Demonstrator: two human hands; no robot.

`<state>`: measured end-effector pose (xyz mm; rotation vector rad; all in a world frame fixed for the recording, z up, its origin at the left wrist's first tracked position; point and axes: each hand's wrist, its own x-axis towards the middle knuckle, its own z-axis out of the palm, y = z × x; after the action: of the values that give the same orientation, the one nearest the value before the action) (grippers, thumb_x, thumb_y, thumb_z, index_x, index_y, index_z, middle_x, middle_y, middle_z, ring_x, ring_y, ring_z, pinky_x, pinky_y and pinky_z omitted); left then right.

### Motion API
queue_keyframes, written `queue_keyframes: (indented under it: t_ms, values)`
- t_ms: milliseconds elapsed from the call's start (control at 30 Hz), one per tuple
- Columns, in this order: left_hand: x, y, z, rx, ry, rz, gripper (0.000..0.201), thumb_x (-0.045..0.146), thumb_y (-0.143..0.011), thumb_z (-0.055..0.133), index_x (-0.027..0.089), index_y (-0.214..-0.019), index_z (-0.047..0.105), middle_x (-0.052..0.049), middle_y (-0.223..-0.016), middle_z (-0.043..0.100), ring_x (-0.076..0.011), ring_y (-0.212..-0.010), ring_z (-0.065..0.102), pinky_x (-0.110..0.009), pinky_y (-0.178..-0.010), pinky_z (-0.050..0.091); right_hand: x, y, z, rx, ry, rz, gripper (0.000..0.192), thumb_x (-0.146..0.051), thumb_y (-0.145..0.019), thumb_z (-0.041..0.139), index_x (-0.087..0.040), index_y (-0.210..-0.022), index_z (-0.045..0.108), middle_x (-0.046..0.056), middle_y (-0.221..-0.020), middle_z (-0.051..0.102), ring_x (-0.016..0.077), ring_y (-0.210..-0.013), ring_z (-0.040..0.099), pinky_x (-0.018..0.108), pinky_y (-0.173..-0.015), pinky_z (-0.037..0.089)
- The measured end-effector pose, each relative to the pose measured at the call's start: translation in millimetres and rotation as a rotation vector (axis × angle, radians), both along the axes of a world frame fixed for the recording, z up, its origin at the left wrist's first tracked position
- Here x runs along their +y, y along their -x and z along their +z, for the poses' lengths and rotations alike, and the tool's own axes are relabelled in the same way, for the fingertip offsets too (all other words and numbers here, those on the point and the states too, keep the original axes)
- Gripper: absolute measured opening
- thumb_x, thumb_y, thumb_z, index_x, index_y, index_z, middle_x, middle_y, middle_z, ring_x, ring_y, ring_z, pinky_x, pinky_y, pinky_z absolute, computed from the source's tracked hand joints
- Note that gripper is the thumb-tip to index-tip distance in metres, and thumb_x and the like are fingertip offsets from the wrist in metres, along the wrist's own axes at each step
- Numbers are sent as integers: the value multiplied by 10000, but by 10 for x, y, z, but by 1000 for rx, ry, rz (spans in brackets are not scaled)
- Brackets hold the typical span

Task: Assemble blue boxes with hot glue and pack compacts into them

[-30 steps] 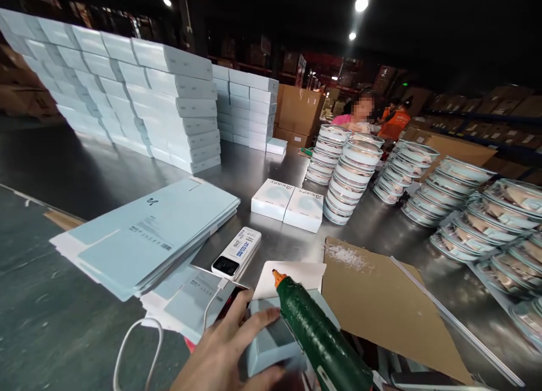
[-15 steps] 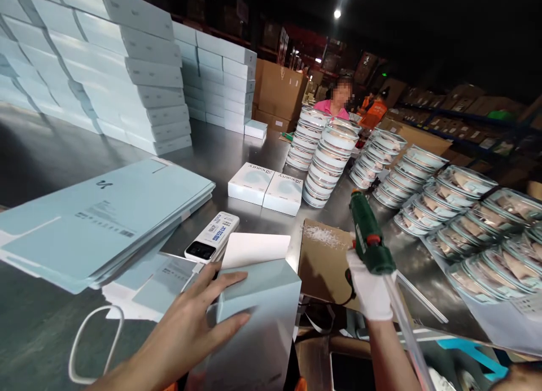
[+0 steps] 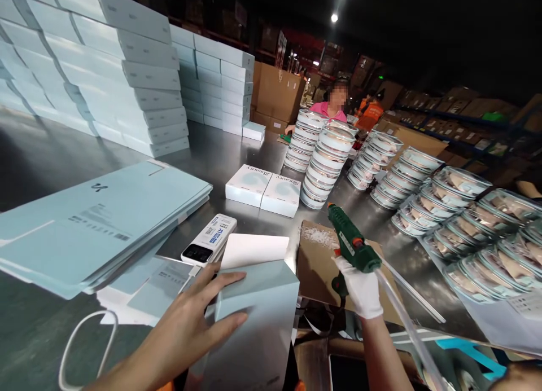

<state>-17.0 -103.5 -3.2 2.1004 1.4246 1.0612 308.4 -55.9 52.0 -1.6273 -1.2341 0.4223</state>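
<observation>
A pale blue carton (image 3: 258, 323) stands close in front of me, its white end flap (image 3: 256, 250) raised. My left hand (image 3: 203, 306) grips its left side, fingers over the upper edge and thumb on the near face. In a white glove, my right hand (image 3: 358, 284) is wrapped round a green hot glue gun (image 3: 353, 238). A long clear glue stick (image 3: 402, 312) runs out of the gun's back end. The nozzle points up and left, above a brown cardboard sheet (image 3: 313, 272) with white glue shreds (image 3: 317, 236). The gun is apart from the carton.
Flat blue cartons (image 3: 127, 210) lie at left, beside a white power bank (image 3: 212, 238) with a looped cable (image 3: 63, 351). Two small boxes (image 3: 265, 190) sit mid-table. Stacked boxes (image 3: 139, 86) rise behind; round packs (image 3: 326, 165) stand at right. A person in pink (image 3: 330, 109) is across the table.
My right hand has swung the glue gun left, toward the carton, and its nozzle now tilts further left. My left hand keeps its hold on the carton.
</observation>
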Motion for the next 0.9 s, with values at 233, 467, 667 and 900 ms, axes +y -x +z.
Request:
queue_keyframes:
  t_ms: [233, 467, 667, 900]
  values:
    - [0, 23, -13, -15, -13, 4, 428, 578, -896, 658, 351, -1258, 694, -81, -1323, 697, -292, -1088, 752, -291, -814, 648, -386, 51, 11, 385, 75, 307, 356, -519, -798, 743, -211, -973, 779, 102, -1062, 805, 299, -895, 764, 439, -882, 624]
    - [-46, 1, -63, 37, 11, 50, 479, 602, -869, 671, 358, -1281, 690, -101, -1351, 669, -303, -1034, 763, -304, -764, 654, -695, 241, -124, 536, 115, 403, 282, -499, -816, 752, -232, -895, 800, 65, -943, 806, 280, -912, 754, 375, -919, 597]
    - [-63, -6, -161, 98, 14, 38, 522, 538, -834, 730, 351, -1318, 669, -108, -1458, 617, -349, -1212, 698, -361, -890, 644, -841, 404, -146, 402, 108, 386, 298, -564, -840, 706, -273, -849, 767, 45, -820, 777, 258, -751, 732, 361, -703, 618]
    - [3, 5, -68, 101, 56, 29, 534, 532, -840, 725, 350, -1339, 658, -114, -1449, 632, -370, -1347, 596, -410, -950, 619, -796, 440, -147, 307, 101, 401, 295, -507, -933, 672, -218, -895, 716, 21, -822, 752, 167, -714, 703, 327, -655, 606]
